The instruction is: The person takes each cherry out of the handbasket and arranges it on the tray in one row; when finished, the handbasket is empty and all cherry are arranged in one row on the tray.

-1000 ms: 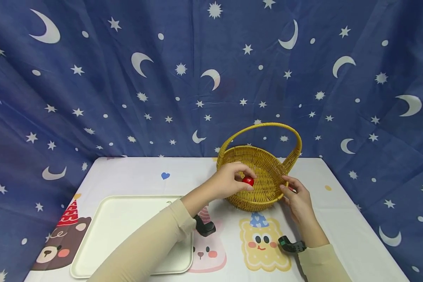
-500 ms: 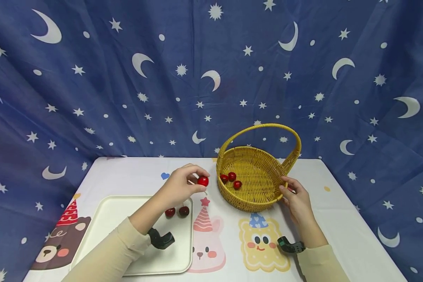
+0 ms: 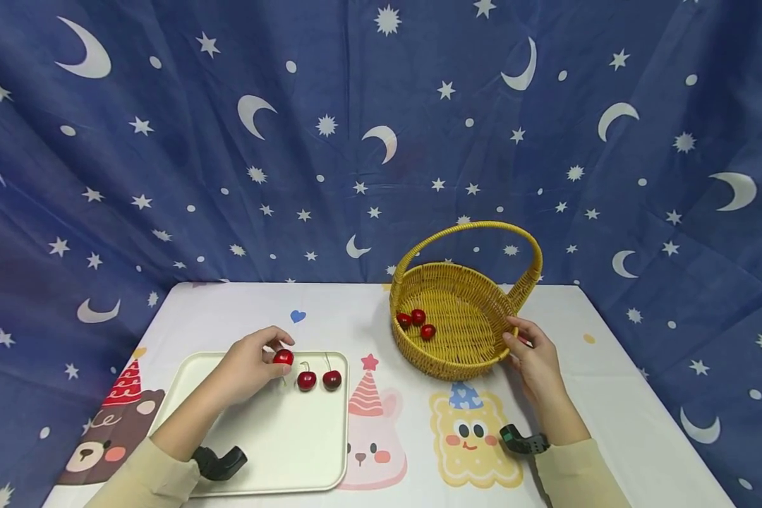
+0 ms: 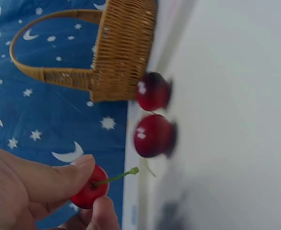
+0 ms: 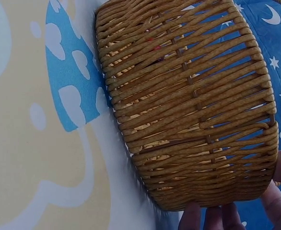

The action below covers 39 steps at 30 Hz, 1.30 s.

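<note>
My left hand pinches a red cherry between thumb and fingers, above the far edge of the tray; its green stem points away from the palm in the left wrist view. Two darker cherries, one nearer the hand and another to its right, lie on the white tray. My right hand grips the right rim of the yellow wicker basket, thumb on one side of the wall and fingers on the other. Inside the basket, at the left, sit three red cherries.
The basket's tall arched handle rises over its opening. A white tablecloth with cartoon prints covers the table. Behind and at both sides hangs a blue curtain with moons and stars.
My left hand has moved from over the basket back left to the tray, carrying a cherry all along. The right hand keeps its grip on the rim, and the basket stays put.
</note>
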Motion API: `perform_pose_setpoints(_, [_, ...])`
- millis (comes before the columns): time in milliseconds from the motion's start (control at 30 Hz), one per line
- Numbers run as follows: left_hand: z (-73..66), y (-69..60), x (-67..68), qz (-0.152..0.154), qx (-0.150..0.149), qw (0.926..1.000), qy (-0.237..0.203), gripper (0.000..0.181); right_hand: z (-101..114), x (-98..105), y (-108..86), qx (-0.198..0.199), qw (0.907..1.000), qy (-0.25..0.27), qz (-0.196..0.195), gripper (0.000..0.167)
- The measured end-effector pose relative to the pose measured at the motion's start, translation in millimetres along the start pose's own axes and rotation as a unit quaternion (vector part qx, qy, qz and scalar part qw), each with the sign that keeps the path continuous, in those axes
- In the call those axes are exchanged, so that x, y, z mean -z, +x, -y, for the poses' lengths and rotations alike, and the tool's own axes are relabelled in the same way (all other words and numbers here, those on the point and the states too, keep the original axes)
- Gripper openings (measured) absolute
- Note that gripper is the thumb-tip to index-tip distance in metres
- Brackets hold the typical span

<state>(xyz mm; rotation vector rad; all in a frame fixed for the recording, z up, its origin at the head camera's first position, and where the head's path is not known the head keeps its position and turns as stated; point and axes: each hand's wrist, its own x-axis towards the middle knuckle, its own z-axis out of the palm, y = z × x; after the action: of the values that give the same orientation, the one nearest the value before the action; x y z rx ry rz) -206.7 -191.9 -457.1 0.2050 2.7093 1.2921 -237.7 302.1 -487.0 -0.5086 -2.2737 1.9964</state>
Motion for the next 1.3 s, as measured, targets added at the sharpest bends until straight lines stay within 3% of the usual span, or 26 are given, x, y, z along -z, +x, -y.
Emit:
perform_pose_setpoints(133, [15.0, -3.6, -4.7, 0.010, 0.029, 0.9993, 0.023, 0.031, -2.5, 0.0, 0.6, 0.001, 1.0000, 0.002, 0.002, 0.046])
perform_pose_setpoints(400, [29.3, -2.3, -11.6, 0.018, 0.035, 0.9967, 0.071, 0.026, -0.4, -0.7, 1.7, 0.001, 1.0000, 0.008, 0.003, 0.046])
perform_pose_setpoints(733, [26.8, -4.0, -9.2, 0.024, 0.045, 0.9965, 0.066, 0.031, 1.7, -1.9, 1.0, -0.003, 1.0000, 0.003, -0.001, 0.046])
perform_pose_setpoints(1133, [28.0, -3.0, -11.4, 0.029, 0.029, 0.9976, 0.055, 0.033, 0.2, 0.2, 2.0, 0.002, 1.0000, 0.008, -0.002, 0.046])
perform_pose_setpoints(1300, [26.1, -4.8, -6.5, 0.031, 0.036, 0.9969, 0.063, 0.038, -1.5, 0.1, 1.7, -0.001, 1.0000, 0.006, -0.004, 0.046])
